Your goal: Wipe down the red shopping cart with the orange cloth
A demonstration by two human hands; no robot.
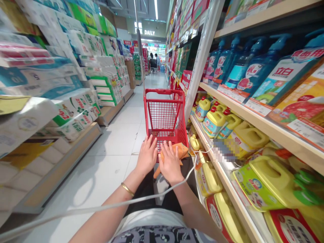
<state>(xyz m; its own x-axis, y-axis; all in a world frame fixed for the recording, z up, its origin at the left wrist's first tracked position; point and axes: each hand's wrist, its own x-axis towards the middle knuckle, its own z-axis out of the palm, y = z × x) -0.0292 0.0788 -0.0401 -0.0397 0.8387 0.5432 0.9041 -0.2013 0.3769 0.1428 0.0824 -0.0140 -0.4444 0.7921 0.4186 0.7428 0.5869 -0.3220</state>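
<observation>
My left hand (147, 153) lies palm down at the near end of a red shopping cart (164, 114), its fingers stretched out and slightly apart. Beside it, my right hand (170, 161) is also flat, fingers extended. Under and beside the right hand is a crumpled orange thing (182, 150), perhaps cloth or a bag; the hand covers part of it, and I cannot tell whether it is gripped. Both hands hide the cart's near edge. A pale cable (141, 198) runs across above my forearms.
To the right, shelves carry blue pump bottles (253, 72) and yellow jugs (263, 182). Packs of tissue paper (76, 108) are stacked along the left. A tiled aisle floor (118, 135) runs between them, with a thin metal pole (139, 40) ahead and people far off.
</observation>
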